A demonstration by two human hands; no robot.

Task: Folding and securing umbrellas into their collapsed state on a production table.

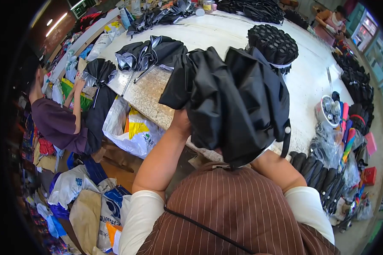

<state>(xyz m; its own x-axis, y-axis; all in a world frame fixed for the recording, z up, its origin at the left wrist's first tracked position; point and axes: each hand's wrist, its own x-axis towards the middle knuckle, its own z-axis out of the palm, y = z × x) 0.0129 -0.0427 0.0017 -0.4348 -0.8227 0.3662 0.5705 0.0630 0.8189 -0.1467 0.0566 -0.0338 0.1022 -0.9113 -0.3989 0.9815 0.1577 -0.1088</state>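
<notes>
A loosely folded black umbrella (225,102) is held up in front of my chest, its fabric hanging in wide pleats. A strap with a white snap (287,129) dangles from its right side. My left hand (182,120) is closed at the umbrella's left lower edge, its fingers mostly covered by the fabric. My right forearm (277,169) reaches under the right side, and the fabric hides that hand. Just beyond the umbrella stands a round bundle of rolled black umbrellas (273,44) bound with a white band.
Half-folded black and silver umbrellas (151,53) lie on the white table (310,80). At left a co-worker in purple (57,121) handles another umbrella (98,72). A bowl (327,109) and rolled umbrellas (315,174) line the right edge. White sacks (130,131) stand below the table's left edge.
</notes>
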